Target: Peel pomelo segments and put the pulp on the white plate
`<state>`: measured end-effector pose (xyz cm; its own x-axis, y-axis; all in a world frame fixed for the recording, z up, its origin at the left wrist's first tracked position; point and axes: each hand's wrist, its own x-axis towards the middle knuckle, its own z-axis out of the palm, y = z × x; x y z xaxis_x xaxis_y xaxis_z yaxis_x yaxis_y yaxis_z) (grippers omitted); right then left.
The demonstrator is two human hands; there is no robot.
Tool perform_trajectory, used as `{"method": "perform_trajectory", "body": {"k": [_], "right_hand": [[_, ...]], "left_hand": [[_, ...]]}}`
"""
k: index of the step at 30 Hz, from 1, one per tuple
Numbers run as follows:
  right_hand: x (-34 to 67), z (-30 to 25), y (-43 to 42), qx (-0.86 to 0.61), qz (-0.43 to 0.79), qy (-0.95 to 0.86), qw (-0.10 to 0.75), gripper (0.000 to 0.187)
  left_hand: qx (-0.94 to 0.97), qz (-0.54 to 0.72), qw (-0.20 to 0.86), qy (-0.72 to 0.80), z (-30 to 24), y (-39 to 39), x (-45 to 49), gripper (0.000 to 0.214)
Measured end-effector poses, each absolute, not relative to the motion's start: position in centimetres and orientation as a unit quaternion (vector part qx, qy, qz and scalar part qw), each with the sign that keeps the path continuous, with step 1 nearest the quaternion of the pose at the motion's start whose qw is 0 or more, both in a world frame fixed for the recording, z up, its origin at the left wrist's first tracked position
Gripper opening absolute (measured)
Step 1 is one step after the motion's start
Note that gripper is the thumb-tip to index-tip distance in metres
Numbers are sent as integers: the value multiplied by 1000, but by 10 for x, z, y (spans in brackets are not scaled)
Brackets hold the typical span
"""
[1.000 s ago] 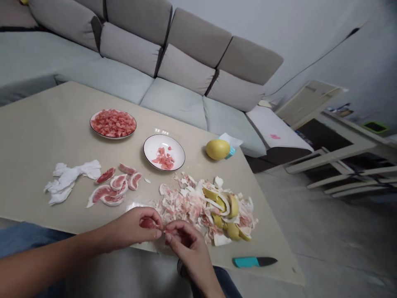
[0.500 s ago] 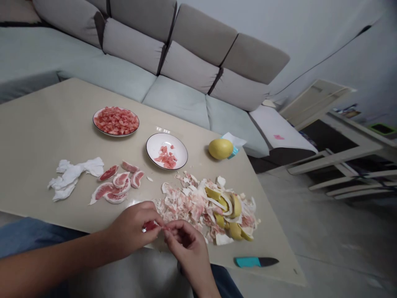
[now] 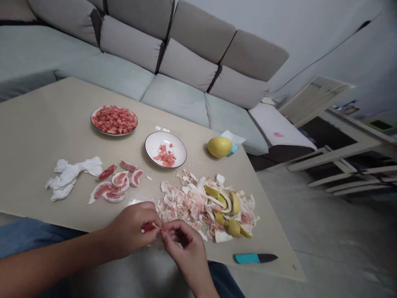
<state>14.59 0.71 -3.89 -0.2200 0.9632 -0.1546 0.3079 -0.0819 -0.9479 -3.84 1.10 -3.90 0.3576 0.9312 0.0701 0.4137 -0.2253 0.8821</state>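
Note:
My left hand [image 3: 136, 225] is closed around a red pomelo segment [image 3: 149, 226], whose flesh shows between thumb and fingers. Against its fingertips, my right hand [image 3: 186, 244] pinches at the end of the same piece; the bit between its fingers is tiny and mostly hidden. Just beyond the hands lies a heap of peel and membrane scraps [image 3: 186, 203]. Several unpeeled pomelo segments [image 3: 116, 190] rest to the left. A white plate [image 3: 151, 142] holds a few pink flesh pieces [image 3: 166, 157]. Farther back, another plate [image 3: 113, 133] is piled with pomelo flesh [image 3: 114, 119].
A knife [image 3: 256, 258] with a teal handle lies near the table's front right edge. A whole yellow pomelo [image 3: 219, 147] sits at the back right beside a tissue pack [image 3: 234, 142]. Crumpled white tissue [image 3: 70, 178] lies at the left. Behind the table [image 3: 40, 132] stands a sofa [image 3: 176, 95].
Both hands stay together at the segment, with the fingertips shifted slightly. The whole view has drifted a little; the things on the table keep their places.

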Motion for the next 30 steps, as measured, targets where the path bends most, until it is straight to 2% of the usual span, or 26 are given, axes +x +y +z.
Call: {"method": "perform_trajectory", "body": {"k": [4, 13, 16, 23, 26, 30], "right_hand": [[147, -37, 8, -503, 490, -634, 324, 4], [154, -33, 8, -431, 478, -682, 347, 7], [159, -33, 9, -415, 498, -673, 356, 6], [165, -56, 9, -358, 691, -525, 345, 8], [162, -67, 7, -336, 756, -436, 354, 12], [159, -64, 3, -310, 786, -386, 370, 12]], "left_hand": [[674, 307, 460, 489, -38, 13, -37, 16], [482, 263, 713, 437, -39, 19, -39, 10], [452, 256, 746, 417, -37, 19, -41, 9], [545, 255, 695, 394, -37, 18, -42, 10], [626, 284, 599, 411, -40, 16, -41, 9], [721, 314, 426, 447, -45, 17, -43, 17]]}}
